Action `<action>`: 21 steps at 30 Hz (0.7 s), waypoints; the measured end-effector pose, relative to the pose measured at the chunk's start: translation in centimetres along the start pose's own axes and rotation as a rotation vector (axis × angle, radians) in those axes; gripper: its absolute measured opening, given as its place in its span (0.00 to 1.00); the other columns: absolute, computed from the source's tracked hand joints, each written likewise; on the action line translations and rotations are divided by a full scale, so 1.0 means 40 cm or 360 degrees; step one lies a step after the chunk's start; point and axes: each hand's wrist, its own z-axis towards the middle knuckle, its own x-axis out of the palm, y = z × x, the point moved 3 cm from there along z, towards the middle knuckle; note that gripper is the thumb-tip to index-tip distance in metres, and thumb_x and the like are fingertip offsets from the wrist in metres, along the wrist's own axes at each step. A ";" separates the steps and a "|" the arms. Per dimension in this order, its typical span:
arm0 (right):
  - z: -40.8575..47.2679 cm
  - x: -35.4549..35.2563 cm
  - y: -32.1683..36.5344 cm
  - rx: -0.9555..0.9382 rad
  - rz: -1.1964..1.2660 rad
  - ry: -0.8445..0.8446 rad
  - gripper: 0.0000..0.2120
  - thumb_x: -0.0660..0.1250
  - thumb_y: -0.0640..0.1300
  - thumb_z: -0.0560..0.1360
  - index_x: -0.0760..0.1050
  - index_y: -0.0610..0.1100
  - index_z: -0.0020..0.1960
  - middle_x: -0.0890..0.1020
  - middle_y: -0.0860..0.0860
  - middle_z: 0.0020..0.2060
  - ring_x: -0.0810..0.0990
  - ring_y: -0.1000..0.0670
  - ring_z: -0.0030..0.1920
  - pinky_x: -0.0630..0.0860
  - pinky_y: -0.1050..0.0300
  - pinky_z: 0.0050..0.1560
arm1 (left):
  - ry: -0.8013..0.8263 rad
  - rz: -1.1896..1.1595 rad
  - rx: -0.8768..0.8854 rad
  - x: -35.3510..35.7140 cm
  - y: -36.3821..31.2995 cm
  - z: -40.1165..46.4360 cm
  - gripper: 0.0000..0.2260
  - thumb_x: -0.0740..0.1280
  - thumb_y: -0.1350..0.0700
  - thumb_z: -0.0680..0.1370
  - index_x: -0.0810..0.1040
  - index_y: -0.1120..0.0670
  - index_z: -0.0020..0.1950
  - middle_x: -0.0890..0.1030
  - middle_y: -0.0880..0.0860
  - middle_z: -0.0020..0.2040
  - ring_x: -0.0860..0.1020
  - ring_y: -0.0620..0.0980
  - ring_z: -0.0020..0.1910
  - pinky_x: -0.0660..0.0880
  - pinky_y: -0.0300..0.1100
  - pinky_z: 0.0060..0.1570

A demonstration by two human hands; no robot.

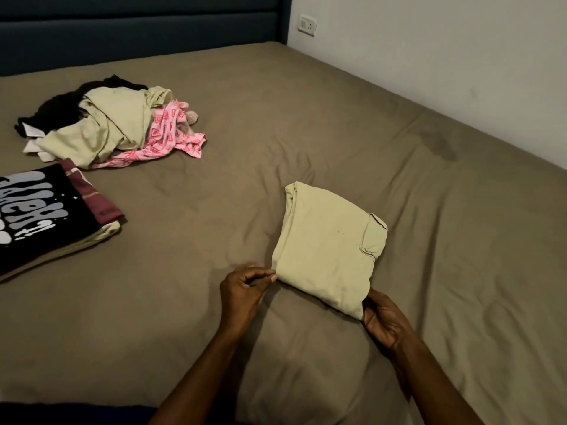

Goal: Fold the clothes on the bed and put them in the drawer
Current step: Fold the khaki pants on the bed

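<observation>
Head view — both hands, left hand (242, 286) and right hand (385, 317), pinching folded beige shirt (328, 250)

Dark headboard (138, 26), white wall socket (307, 24)

The frame's left edge cuts off my folded black printed shirt (36, 216). My right hand's (387, 319) fingertips are hidden under the folded pale green shirt (328, 250).

Both hands pinch near corners of folded beige shirt (328, 250) on bed (306, 118): left hand (244, 289), right hand (385, 320), grip partly hidden.
</observation>
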 end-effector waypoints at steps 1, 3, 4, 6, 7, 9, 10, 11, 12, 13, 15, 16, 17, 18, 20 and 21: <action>0.005 0.001 0.001 -0.0028 0.0037 -0.0006 0.33 0.88 0.41 0.53 0.86 0.36 0.56 0.82 0.38 0.63 0.85 0.42 0.59 0.83 0.45 0.57 | 0.0003 -0.0010 -0.0008 0.003 -0.004 0.004 0.10 0.82 0.61 0.68 0.89 0.53 0.48 0.87 0.46 0.46 0.85 0.45 0.50 0.81 0.47 0.57; 0.005 0.002 0.002 -0.0052 0.0082 -0.0050 0.35 0.90 0.44 0.53 0.86 0.38 0.58 0.82 0.39 0.63 0.84 0.43 0.60 0.81 0.44 0.60 | 0.0074 -0.0039 -0.0084 0.011 -0.003 0.011 0.12 0.82 0.60 0.68 0.88 0.54 0.50 0.88 0.47 0.45 0.86 0.45 0.48 0.82 0.47 0.56; 0.000 0.010 0.005 -0.0070 0.0117 -0.0048 0.29 0.86 0.45 0.62 0.84 0.38 0.61 0.82 0.40 0.65 0.83 0.43 0.62 0.80 0.42 0.61 | 0.0091 -0.0020 -0.0092 0.014 -0.001 0.013 0.11 0.82 0.59 0.68 0.88 0.53 0.49 0.88 0.47 0.44 0.86 0.45 0.46 0.82 0.47 0.55; -0.007 0.009 0.007 -0.0090 0.0256 -0.0019 0.15 0.67 0.44 0.81 0.82 0.39 0.64 0.82 0.41 0.65 0.83 0.43 0.62 0.80 0.41 0.61 | 0.0074 0.0037 -0.0074 0.016 0.000 0.010 0.08 0.82 0.57 0.69 0.88 0.52 0.46 0.87 0.46 0.42 0.86 0.45 0.44 0.83 0.49 0.53; -0.006 0.005 0.008 -0.0096 0.0322 -0.0030 0.15 0.60 0.43 0.84 0.83 0.39 0.62 0.83 0.41 0.63 0.84 0.43 0.60 0.82 0.41 0.57 | 0.0066 0.0029 -0.0087 0.016 0.001 0.009 0.07 0.82 0.57 0.69 0.88 0.51 0.45 0.87 0.46 0.41 0.86 0.46 0.43 0.83 0.50 0.53; -0.013 -0.004 0.007 -0.0102 0.0354 -0.0084 0.18 0.57 0.40 0.85 0.87 0.39 0.55 0.85 0.42 0.58 0.87 0.44 0.55 0.85 0.45 0.49 | 0.0071 -0.0057 -0.0174 0.016 0.006 0.012 0.06 0.81 0.59 0.70 0.89 0.52 0.45 0.87 0.49 0.41 0.86 0.48 0.44 0.83 0.52 0.54; -0.017 -0.004 0.006 -0.0108 0.0360 -0.0074 0.19 0.57 0.38 0.84 0.88 0.39 0.51 0.86 0.42 0.55 0.88 0.45 0.52 0.86 0.47 0.46 | 0.0072 -0.0105 -0.0217 0.015 0.006 0.014 0.05 0.80 0.59 0.70 0.89 0.53 0.44 0.87 0.50 0.42 0.86 0.50 0.44 0.82 0.53 0.55; -0.020 -0.004 0.008 -0.0118 0.0341 -0.0054 0.18 0.59 0.36 0.82 0.88 0.38 0.47 0.87 0.42 0.53 0.88 0.46 0.49 0.86 0.48 0.44 | 0.0072 -0.0150 -0.0243 0.015 0.006 0.015 0.05 0.80 0.60 0.71 0.89 0.53 0.44 0.87 0.51 0.42 0.86 0.51 0.45 0.82 0.53 0.55; -0.020 -0.011 0.005 -0.0129 0.0281 -0.0036 0.12 0.65 0.33 0.78 0.88 0.37 0.43 0.87 0.42 0.51 0.88 0.45 0.48 0.86 0.48 0.43 | 0.0071 -0.0178 -0.0250 0.015 0.004 0.016 0.04 0.80 0.60 0.71 0.89 0.54 0.44 0.87 0.52 0.42 0.86 0.52 0.45 0.82 0.53 0.55; -0.023 -0.013 0.005 -0.0130 0.0259 0.0019 0.03 0.74 0.32 0.69 0.86 0.37 0.39 0.87 0.41 0.51 0.88 0.44 0.49 0.86 0.47 0.44 | 0.0071 -0.0205 -0.0242 0.016 0.001 0.017 0.04 0.79 0.61 0.71 0.88 0.54 0.44 0.87 0.53 0.43 0.86 0.52 0.45 0.82 0.52 0.55; -0.016 -0.034 0.000 -0.0161 0.0258 0.0067 0.18 0.85 0.31 0.48 0.81 0.37 0.34 0.86 0.41 0.47 0.88 0.43 0.49 0.85 0.44 0.46 | 0.0057 -0.0223 -0.0198 0.015 -0.009 0.019 0.04 0.79 0.63 0.71 0.88 0.56 0.44 0.87 0.53 0.43 0.86 0.51 0.46 0.82 0.48 0.55; -0.011 -0.047 0.000 -0.0168 0.0275 0.0065 0.22 0.86 0.31 0.43 0.80 0.38 0.32 0.86 0.41 0.45 0.87 0.43 0.49 0.85 0.43 0.48 | 0.0048 -0.0226 -0.0173 0.015 -0.011 0.022 0.05 0.79 0.64 0.71 0.88 0.57 0.45 0.87 0.53 0.44 0.86 0.51 0.47 0.82 0.47 0.56; -0.008 -0.056 -0.001 -0.0177 0.0263 0.0064 0.22 0.86 0.31 0.43 0.79 0.38 0.31 0.85 0.42 0.41 0.87 0.44 0.47 0.85 0.43 0.49 | 0.0044 -0.0233 -0.0150 0.016 -0.010 0.025 0.05 0.79 0.65 0.71 0.88 0.58 0.45 0.87 0.53 0.44 0.86 0.51 0.47 0.82 0.47 0.57; -0.004 -0.061 -0.003 -0.0172 0.0263 0.0082 0.19 0.85 0.30 0.46 0.77 0.39 0.30 0.83 0.43 0.38 0.87 0.44 0.45 0.85 0.43 0.48 | 0.0037 -0.0222 -0.0132 0.016 -0.008 0.028 0.06 0.79 0.66 0.70 0.88 0.58 0.45 0.87 0.53 0.44 0.86 0.51 0.47 0.81 0.47 0.57; 0.003 -0.067 -0.004 -0.0173 0.0273 0.0091 0.16 0.81 0.29 0.53 0.75 0.39 0.29 0.79 0.45 0.34 0.85 0.45 0.42 0.85 0.44 0.48 | 0.0012 -0.0167 -0.0094 0.012 0.001 0.032 0.07 0.80 0.66 0.70 0.88 0.57 0.44 0.87 0.53 0.45 0.86 0.51 0.47 0.81 0.49 0.57; 0.008 -0.075 -0.006 -0.0190 0.0272 0.0099 0.16 0.81 0.29 0.53 0.74 0.38 0.30 0.77 0.45 0.33 0.84 0.45 0.41 0.85 0.44 0.49 | 0.0003 -0.0142 -0.0089 0.010 0.005 0.032 0.07 0.80 0.65 0.69 0.88 0.56 0.44 0.87 0.53 0.45 0.86 0.51 0.47 0.82 0.50 0.56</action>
